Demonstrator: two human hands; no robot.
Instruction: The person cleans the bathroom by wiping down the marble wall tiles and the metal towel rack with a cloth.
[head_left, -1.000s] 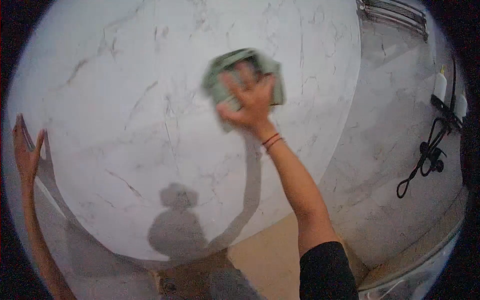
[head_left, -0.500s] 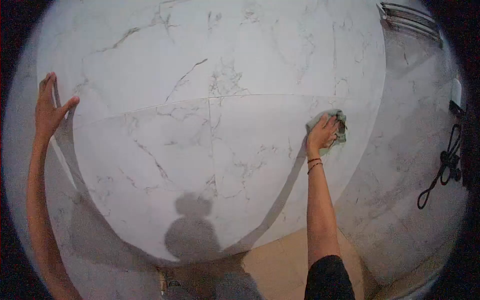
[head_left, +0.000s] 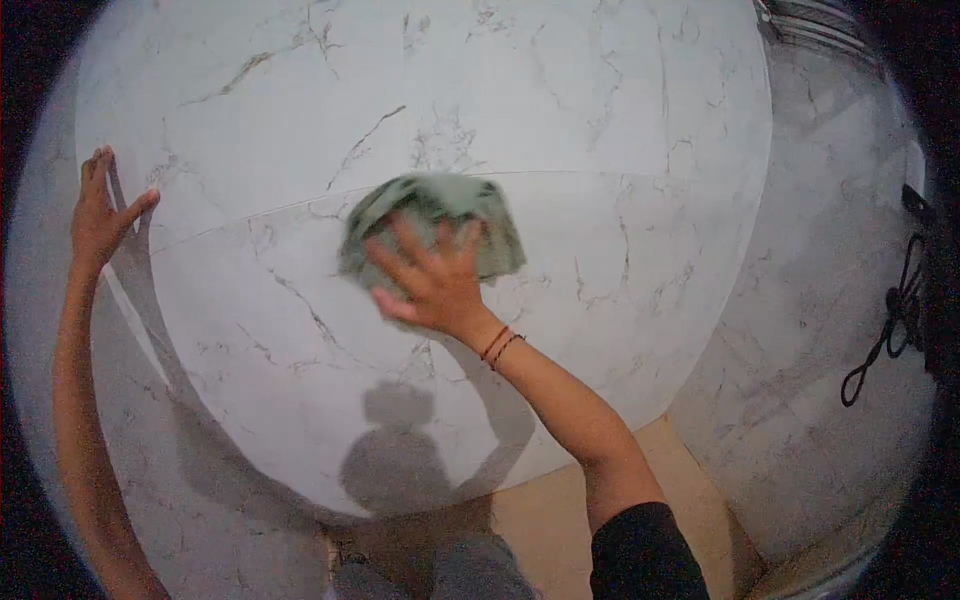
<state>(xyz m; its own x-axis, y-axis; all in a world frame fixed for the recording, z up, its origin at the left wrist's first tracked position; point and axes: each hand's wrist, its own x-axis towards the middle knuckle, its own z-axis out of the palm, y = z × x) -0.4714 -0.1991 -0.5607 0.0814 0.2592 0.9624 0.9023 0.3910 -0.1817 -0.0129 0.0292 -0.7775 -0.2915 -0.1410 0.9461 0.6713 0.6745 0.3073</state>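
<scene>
A pale green cloth [head_left: 430, 195] lies against the white marble-patterned surface [head_left: 560, 230], left of its middle. My right hand [head_left: 435, 280] presses on the cloth with fingers spread over it, slightly blurred. Some of the cloth is hidden behind the palm. At the far left, my left hand [head_left: 100, 220] rests by the surface's edge, thumb apart from the fingers, holding nothing. Two thin bands circle my right wrist.
Seams run across the marble-patterned surface, and my shadow [head_left: 395, 450] falls on its lower part. A dark looped cord [head_left: 885, 340] is at the right. A dark slatted rack [head_left: 820, 30] shows at top right, and a tan panel [head_left: 570, 500] lies below.
My right hand has swept the cloth from the right side across to left of the middle, and the cloth looks more spread out. The left hand stays in place.
</scene>
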